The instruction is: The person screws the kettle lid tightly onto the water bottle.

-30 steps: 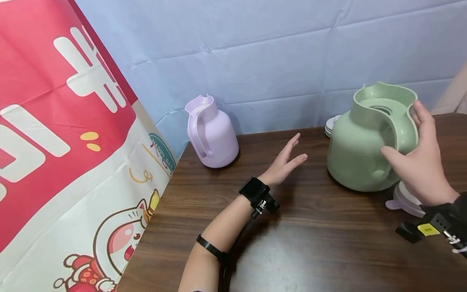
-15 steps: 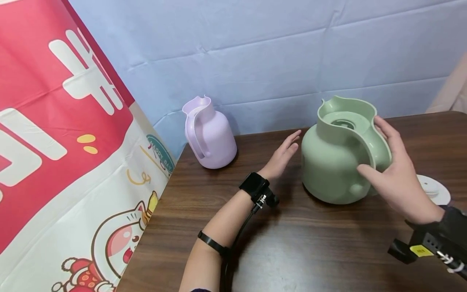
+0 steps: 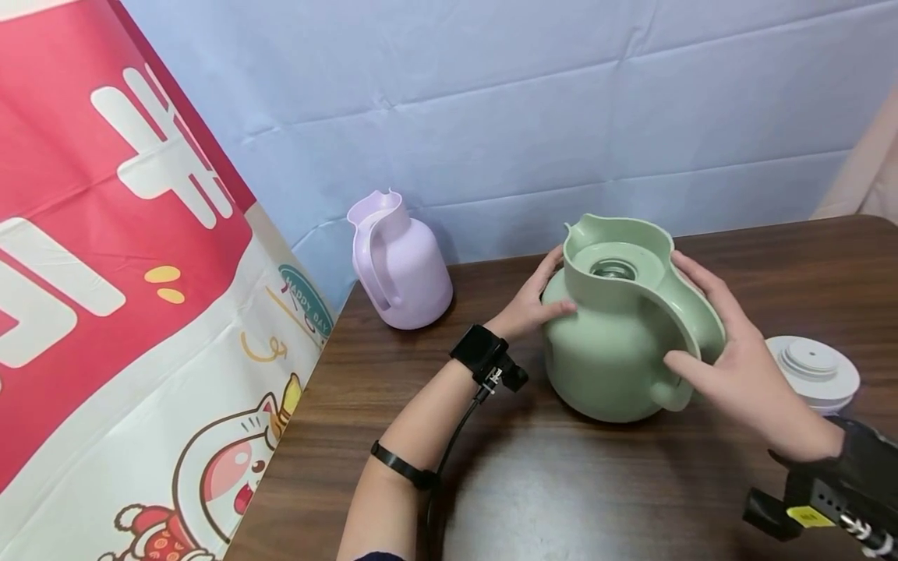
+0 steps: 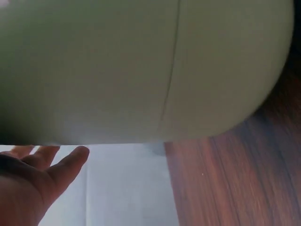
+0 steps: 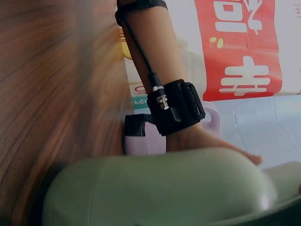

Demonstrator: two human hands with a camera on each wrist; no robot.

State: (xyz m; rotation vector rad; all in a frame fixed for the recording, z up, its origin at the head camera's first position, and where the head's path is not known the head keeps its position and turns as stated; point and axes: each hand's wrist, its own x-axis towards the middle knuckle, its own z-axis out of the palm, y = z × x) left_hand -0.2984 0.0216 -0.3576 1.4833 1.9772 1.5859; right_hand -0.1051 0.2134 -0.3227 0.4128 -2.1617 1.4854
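Note:
An uncapped green thermos jug stands on the wooden table, its round inner mouth showing inside the spouted collar. My right hand holds it at the handle side, thumb over the handle and fingers along the back of the rim. On the jug's left flank lies my left hand, with the thumb across the front and the other fingers partly hidden behind. In the left wrist view, the extended fingers are right at the curved green wall. A smaller lilac jug stands upright at the back left.
A white lid with a raised centre and a lilac edge lies right of the green jug, beside my right wrist. Pale blue cloth hangs behind the wooden table. A red and white printed banner hangs along the left side.
My right hand has brought the green jug left and nearer to me. My left hand, which was apart from it, now touches its side. The lid on the right is more exposed.

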